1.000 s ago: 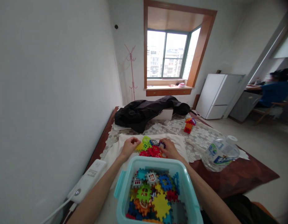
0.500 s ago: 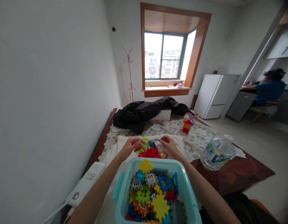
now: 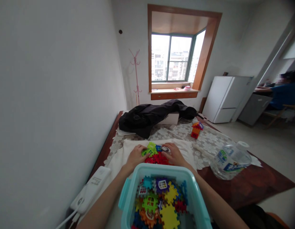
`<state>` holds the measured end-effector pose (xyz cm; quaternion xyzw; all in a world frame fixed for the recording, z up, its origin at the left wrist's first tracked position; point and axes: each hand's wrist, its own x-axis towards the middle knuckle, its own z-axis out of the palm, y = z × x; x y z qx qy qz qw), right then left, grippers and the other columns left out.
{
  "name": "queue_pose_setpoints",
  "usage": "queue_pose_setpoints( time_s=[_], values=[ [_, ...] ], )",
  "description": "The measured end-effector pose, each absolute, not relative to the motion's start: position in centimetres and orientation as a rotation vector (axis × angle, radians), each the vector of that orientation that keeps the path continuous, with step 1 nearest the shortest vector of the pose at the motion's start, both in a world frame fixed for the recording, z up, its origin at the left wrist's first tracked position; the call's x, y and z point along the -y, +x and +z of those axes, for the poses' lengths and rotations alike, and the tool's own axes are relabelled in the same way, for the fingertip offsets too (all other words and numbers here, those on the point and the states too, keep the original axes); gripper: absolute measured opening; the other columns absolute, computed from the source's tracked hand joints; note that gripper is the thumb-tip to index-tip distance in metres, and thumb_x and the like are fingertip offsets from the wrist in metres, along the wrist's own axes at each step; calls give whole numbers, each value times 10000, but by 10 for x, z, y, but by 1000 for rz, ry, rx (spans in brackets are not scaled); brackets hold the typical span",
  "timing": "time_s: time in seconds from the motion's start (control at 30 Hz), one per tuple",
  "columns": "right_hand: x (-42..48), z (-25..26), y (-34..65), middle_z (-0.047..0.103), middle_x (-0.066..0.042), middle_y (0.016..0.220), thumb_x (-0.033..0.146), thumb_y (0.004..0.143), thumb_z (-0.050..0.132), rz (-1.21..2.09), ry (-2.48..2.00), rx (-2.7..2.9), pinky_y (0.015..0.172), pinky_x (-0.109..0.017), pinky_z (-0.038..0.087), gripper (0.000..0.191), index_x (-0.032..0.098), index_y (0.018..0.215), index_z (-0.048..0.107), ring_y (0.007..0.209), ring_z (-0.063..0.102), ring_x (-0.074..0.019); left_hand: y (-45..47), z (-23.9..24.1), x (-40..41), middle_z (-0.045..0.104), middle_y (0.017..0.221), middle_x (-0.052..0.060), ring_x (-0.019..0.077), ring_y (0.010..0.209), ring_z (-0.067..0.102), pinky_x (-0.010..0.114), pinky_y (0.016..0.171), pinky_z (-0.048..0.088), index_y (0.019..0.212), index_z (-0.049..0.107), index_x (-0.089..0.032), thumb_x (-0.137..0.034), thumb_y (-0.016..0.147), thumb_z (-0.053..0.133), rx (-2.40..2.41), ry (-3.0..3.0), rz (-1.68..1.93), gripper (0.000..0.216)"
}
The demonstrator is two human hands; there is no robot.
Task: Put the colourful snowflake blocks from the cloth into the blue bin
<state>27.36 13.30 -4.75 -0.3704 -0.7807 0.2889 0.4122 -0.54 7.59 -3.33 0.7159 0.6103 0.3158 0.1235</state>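
Note:
Just beyond a light-blue tub, my left hand (image 3: 136,156) has its fingers and thumb on light-green interlocking building blocks (image 3: 151,149). To its right, my right hand (image 3: 174,155) has curled fingers around a small grey building block (image 3: 164,148); its thumb is near the red building blocks (image 3: 158,158) in front. A bit of a blue block (image 3: 158,148) shows between the green and grey ones. These blocks lie together on a white cloth (image 3: 185,147). The tub (image 3: 165,167) stands between my forearms, filled with loose blocks in several colours.
A small orange, red and purple block house (image 3: 196,130) stands farther back. On the right is a clear plastic bottle (image 3: 230,160). A white power strip (image 3: 91,189) lies left, with cables. Black cloth (image 3: 157,114) covers part of a white box (image 3: 171,118). A person (image 3: 284,92) sits far right.
My right hand has closed in on the blocks with the grey piece, and my left fingers have settled on the green ones. The view has shifted slightly. An orange block beside the red ones no longer shows.

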Motion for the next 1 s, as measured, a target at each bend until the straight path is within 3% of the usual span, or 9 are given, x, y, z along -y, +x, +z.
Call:
queue_pose_setpoints(
  time_s=[0.1, 0.2, 0.33, 0.43, 0.6, 0.73, 0.87, 0.93, 1.0],
  values=[
    [-140, -62, 276, 725, -137, 1350, 340, 904, 741, 561, -1029, 2138, 1132, -527, 432, 357, 230, 1243, 760, 1273, 612, -357, -6, -33, -77, 753, 1160, 120, 285, 1011, 693, 414, 957, 531, 1077, 803, -210, -320, 864, 757, -1727, 2031, 992, 245],
    [-145, -67, 279, 748, -136, 1268, 274, 925, 696, 558, -1030, 2199, 1079, -472, 482, 278, 209, 1187, 766, 1188, 658, -321, -6, -31, -77, 773, 1090, 82, 251, 911, 673, 389, 919, 512, 1034, 813, -231, -268, 804, 792, -1609, 1909, 1151, 234],
    [-148, -66, 282, 739, -139, 1264, 283, 896, 711, 558, -1018, 2136, 1054, -448, 499, 308, 204, 1192, 746, 1161, 664, -315, -5, -29, -79, 786, 952, 61, 246, 865, 640, 372, 868, 495, 923, 812, -234, -300, 796, 797, -1585, 1758, 1288, 144],
    [-150, -68, 283, 764, -116, 1138, 297, 868, 700, 629, -1024, 2052, 985, -435, 520, 287, 204, 1136, 744, 1049, 684, -300, -6, -28, -82, 777, 899, 68, 239, 833, 627, 357, 818, 497, 901, 797, -216, -387, 809, 796, -1554, 1617, 1392, 194],
    [-155, -66, 278, 757, -82, 954, 461, 817, 739, 902, -1062, 1696, 817, -395, 537, 301, 214, 988, 742, 823, 668, -256, -8, -9, -78, 790, 914, 85, 230, 808, 701, 343, 780, 546, 996, 779, -199, -674, 791, 779, -1295, 1447, 1398, 518],
    [-148, -47, 278, 754, -65, 987, 584, 756, 833, 1358, -858, 1329, 829, -374, 547, 412, 241, 960, 731, 882, 678, -249, -3, 10, -67, 814, 938, 148, 306, 942, 760, 426, 927, 573, 969, 821, -169, -823, 804, 695, -836, 1486, 1138, 687],
    [-128, -25, 288, 764, -84, 1090, 730, 706, 849, 1776, -442, 1334, 927, -426, 558, 598, 263, 1063, 738, 1017, 712, -285, 2, 3, -69, 831, 1015, 144, 305, 1046, 760, 448, 1031, 556, 968, 824, -169, -653, 1031, 456, -1137, 1669, 1261, 612],
    [-121, -20, 292, 773, -127, 1124, 841, 726, 756, 1857, -349, 1491, 976, -489, 551, 703, 238, 1086, 753, 1070, 722, -335, 2, -9, -74, 827, 1075, 141, 309, 1065, 751, 458, 1018, 565, 1010, 819, -178, -590, 1010, 522, -1429, 1754, 1277, 507],
    [-120, -20, 290, 781, -144, 1126, 860, 823, 632, 1772, -404, 1600, 998, -521, 546, 699, 224, 1083, 762, 1071, 731, -349, 0, -21, -78, 812, 1150, 150, 337, 1128, 721, 496, 1065, 534, 1044, 818, -189, -514, 901, 708, -1563, 1803, 1256, 372]
  ],
)
